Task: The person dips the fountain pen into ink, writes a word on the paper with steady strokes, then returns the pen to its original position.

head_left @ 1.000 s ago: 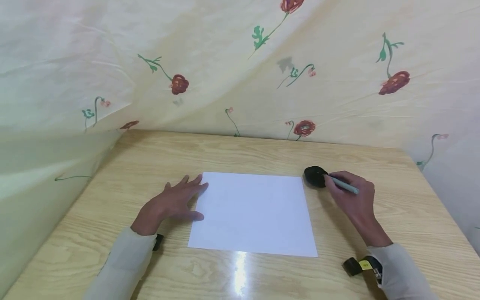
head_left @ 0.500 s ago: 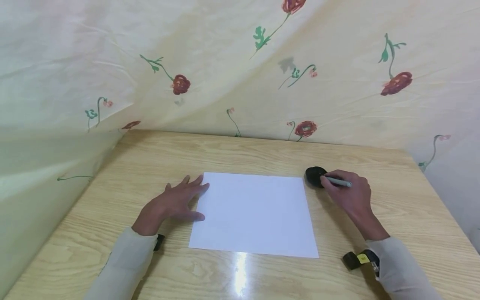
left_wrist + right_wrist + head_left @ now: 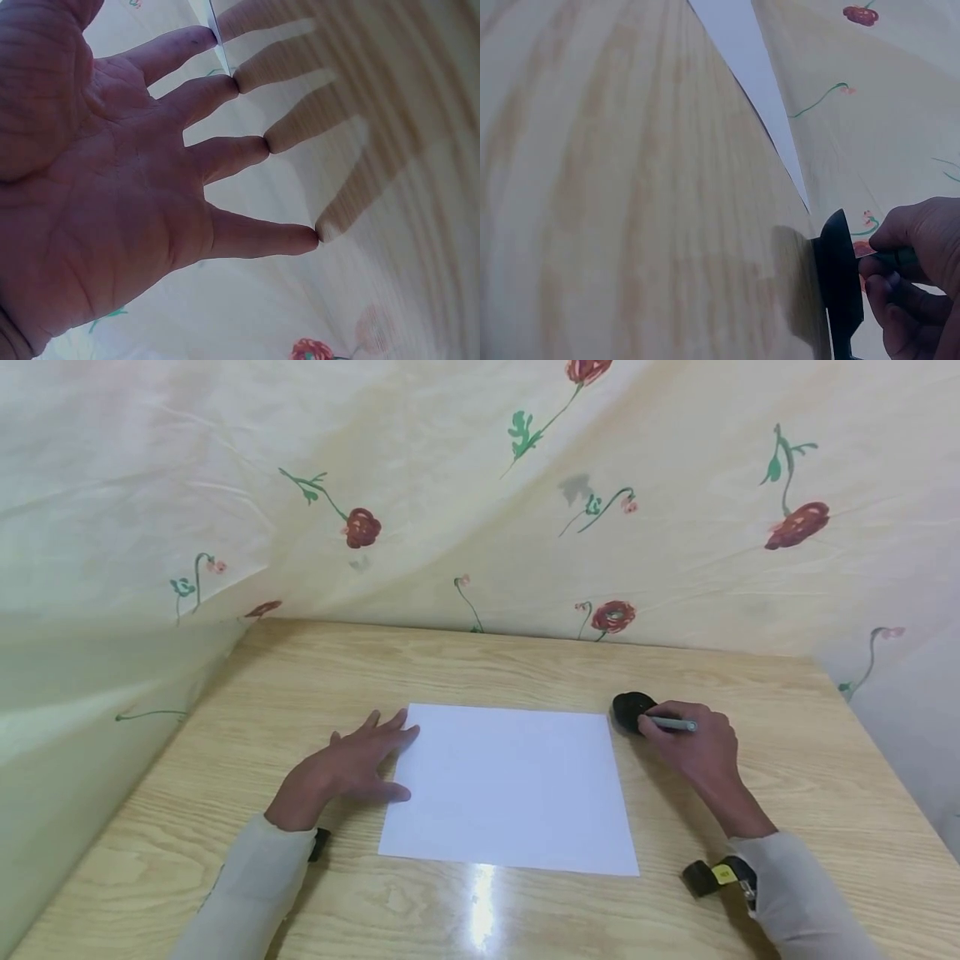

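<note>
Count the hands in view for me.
2: the left hand at the left edge of the white paper; the right hand holding a pen-like tool by the black object.

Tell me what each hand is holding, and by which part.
The right hand pinches a slim pen-like tool near its end closest to the black object. The left hand holds nothing; its spread fingers rest on the paper and table.

Paper (image 3: pixel 513 793): on worktop (image 3: pixel 450 664), left grip (image 3: pixel 347 767) at left edge.
Rounded object (image 3: pixel 628 711): beside paper's far right corner.
Pen (image 3: pixel 677 724): in right grip (image 3: pixel 701 749).
</note>
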`<state>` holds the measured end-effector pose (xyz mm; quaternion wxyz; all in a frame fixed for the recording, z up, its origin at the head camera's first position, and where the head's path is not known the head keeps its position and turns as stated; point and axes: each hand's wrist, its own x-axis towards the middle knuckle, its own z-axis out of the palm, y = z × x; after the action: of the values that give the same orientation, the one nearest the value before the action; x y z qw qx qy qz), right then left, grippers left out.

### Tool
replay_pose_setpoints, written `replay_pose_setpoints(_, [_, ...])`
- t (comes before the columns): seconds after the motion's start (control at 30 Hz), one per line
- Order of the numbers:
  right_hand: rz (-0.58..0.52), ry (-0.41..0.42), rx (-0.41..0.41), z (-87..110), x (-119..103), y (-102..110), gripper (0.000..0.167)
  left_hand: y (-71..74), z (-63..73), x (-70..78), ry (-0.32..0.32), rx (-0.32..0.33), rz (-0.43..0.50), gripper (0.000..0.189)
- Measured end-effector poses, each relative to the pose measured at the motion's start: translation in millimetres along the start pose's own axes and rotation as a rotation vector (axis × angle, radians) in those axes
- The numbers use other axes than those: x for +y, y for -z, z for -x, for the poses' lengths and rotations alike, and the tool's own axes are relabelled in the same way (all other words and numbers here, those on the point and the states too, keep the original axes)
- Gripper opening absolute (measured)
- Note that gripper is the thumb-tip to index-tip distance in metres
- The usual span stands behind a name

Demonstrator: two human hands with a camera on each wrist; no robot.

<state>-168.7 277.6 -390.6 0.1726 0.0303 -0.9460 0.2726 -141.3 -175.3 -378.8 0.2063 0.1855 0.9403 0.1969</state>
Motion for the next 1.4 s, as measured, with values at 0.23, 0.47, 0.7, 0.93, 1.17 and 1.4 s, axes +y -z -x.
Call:
replay_pose_setpoints(0.23, [-0.015,-0.008,0.001,-4.0,-2.9,1.4,0.018,4.1,1.3,2.5,0.010,-0.008,-0.006,0.090])
replay_pose_setpoints(0.47, [-0.030,-0.022,-0.047,-6.8,-1.5,6.0,0.021,7.3,1.1,4.1,0.006,-0.025,0.014,0.090])
replay_pose_setpoints(0.7, [-0.035,-0.011,-0.028,-10.3,-0.4,4.2,0.020,7.9,-1.0,4.2,0.010,-0.029,0.012,0.090])
replay_pose_setpoints(0.93, [-0.145,0.031,0.116,-7.6,-2.6,0.6,0.012,6.8,-3.6,5.6,0.003,-0.030,0.018,0.090])
replay_pose_setpoints(1.17, [-0.197,0.078,0.145,-9.9,-12.8,-0.4,0.009,7.9,-5.7,8.5,0.012,-0.031,0.031,0.091])
replay_pose_setpoints(1.4, [-0.182,0.102,0.125,-11.1,-18.2,-5.7,0.010,8.8,-6.3,10.5,0.013,-0.031,0.029,0.090])
